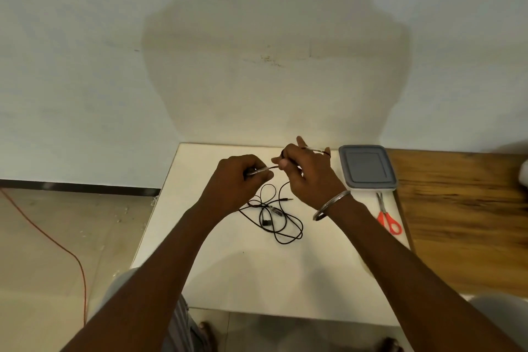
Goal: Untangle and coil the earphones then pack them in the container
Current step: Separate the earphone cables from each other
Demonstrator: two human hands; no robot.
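Floor, far left: a red cord [65, 248] is being left outside the work.

Left hand [243, 177]: the fingers are being curled round a stretch of the earphones [271, 214], which is pinched at the fingertips.

Between the hands, a short run of cable is being held. Its long axis is lying roughly left to right. The remainder is hanging to a loose tangle on the white table [228, 271], and the jack plug [288, 199] is pointing right.

Right hand [303, 177]: the fingers are being closed on the cable. Whether loops are being gathered over them cannot be told.

Judgement: untangling is being carried out. Slack should be drawn gently from the tangle and crossings lifted apart, not pulled tight.

Far right: the container [367, 167] is being kept lidded, with the scissors [387, 217] just in front.
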